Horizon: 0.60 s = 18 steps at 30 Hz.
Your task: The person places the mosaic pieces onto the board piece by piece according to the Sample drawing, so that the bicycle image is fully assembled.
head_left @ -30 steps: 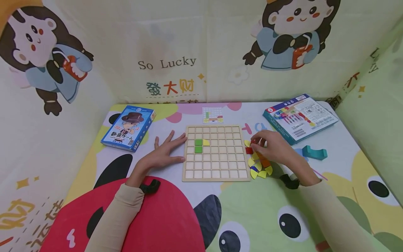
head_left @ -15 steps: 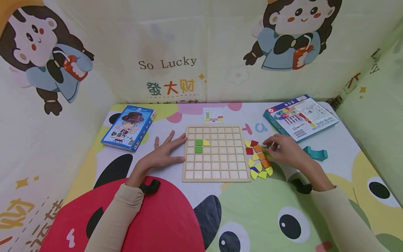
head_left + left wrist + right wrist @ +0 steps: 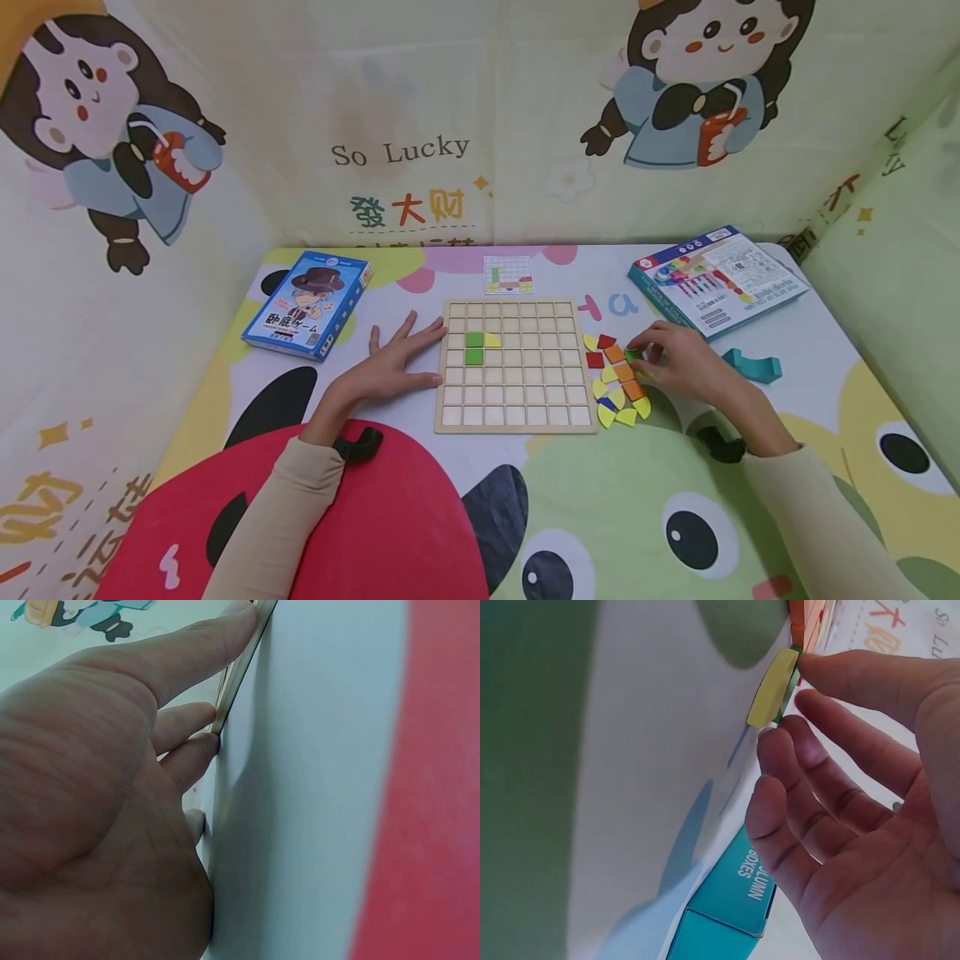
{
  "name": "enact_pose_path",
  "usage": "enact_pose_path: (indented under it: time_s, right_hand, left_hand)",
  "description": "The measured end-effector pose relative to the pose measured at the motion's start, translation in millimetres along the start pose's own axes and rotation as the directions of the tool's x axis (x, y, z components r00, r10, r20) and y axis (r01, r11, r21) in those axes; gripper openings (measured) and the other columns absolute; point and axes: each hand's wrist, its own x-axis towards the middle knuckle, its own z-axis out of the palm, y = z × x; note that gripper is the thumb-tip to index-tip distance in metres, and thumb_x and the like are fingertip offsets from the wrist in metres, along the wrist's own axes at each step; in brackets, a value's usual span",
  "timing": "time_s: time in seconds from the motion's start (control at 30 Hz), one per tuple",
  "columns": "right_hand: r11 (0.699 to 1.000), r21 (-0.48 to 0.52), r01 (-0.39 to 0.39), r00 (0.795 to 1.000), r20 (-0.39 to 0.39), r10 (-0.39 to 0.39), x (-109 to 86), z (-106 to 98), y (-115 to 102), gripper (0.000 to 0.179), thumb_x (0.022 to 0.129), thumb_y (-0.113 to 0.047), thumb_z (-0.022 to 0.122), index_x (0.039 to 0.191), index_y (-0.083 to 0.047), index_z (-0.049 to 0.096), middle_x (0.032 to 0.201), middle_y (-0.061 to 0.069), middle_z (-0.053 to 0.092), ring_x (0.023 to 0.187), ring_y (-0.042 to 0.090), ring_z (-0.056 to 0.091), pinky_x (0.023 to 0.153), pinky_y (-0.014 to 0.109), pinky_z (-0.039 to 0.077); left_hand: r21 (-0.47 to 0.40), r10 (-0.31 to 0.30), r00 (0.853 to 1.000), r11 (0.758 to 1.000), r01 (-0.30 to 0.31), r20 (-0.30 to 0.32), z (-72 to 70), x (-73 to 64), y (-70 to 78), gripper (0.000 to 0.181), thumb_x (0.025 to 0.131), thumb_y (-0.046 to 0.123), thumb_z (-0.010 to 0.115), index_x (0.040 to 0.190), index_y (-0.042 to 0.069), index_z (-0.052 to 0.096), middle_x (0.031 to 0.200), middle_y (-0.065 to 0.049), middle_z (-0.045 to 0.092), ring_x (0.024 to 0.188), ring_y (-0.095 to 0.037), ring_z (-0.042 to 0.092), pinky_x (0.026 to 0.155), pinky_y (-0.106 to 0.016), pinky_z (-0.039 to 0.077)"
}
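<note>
My right hand [image 3: 675, 357] pinches a green tile [image 3: 633, 356] between thumb and fingers at the right side of a loose pile of pieces. In the right wrist view, a yellow piece [image 3: 774, 688] stands in front of that tile, partly covering it. My left hand [image 3: 393, 362] lies with spread fingers, its fingertips and thumb at the left edge of a wooden grid board [image 3: 517, 426]. On the board sit two green squares, one above the other [image 3: 474, 357], and a yellow quarter-round piece [image 3: 492, 340] beside the upper one.
The pile holds orange squares [image 3: 624, 372], red tiles [image 3: 595, 360] and several yellow pieces [image 3: 606, 415]. Behind the board lies a pattern card [image 3: 508, 275]. A blue box [image 3: 307, 304] lies left, a teal-edged box [image 3: 716, 279] right, near a teal curved block [image 3: 752, 366].
My right hand has moved right, from a red tile at the top of the pile to the green tile. The red tile now lies uncovered. My left hand stays at the board.
</note>
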Motion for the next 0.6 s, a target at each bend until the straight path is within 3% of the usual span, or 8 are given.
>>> enact_pose_path:
  time_s: [0.27, 0.6]
  right_hand:
    - [1.0, 0.011, -0.011, 1.0, 0.007, 0.01, 1.1, 0.0, 1.1, 0.026, 0.095, -0.017, 0.079, 0.117, -0.004, 0.079, 0.108, 0.011, 0.071, 0.09, 0.019, 0.058, 0.071, 0.024, 0.049]
    - [0.994, 0.025, -0.11, 0.994, 0.013, 0.11, 8.7, 1.3, 3.4, 0.03, 0.097, -0.021, 0.075, 0.122, -0.004, 0.076, 0.112, 0.014, 0.069, 0.094, 0.025, 0.059, 0.073, 0.026, 0.05]
  left_hand:
    - [0.013, -0.006, 1.0, 1.0, 0.006, 0.007, -1.2, -0.5, 0.8, 0.088, 0.094, 0.042, 0.077, 0.168, 0.029, 0.031, 0.179, 0.0, 0.022, 0.169, -0.036, -0.008, 0.12, -0.077, -0.024]
    - [0.003, -0.018, 1.0, 1.0, 0.018, 0.015, -1.1, -0.3, 1.2, 0.088, 0.094, 0.043, 0.077, 0.168, 0.031, 0.031, 0.179, 0.003, 0.022, 0.169, -0.033, -0.008, 0.121, -0.075, -0.023]
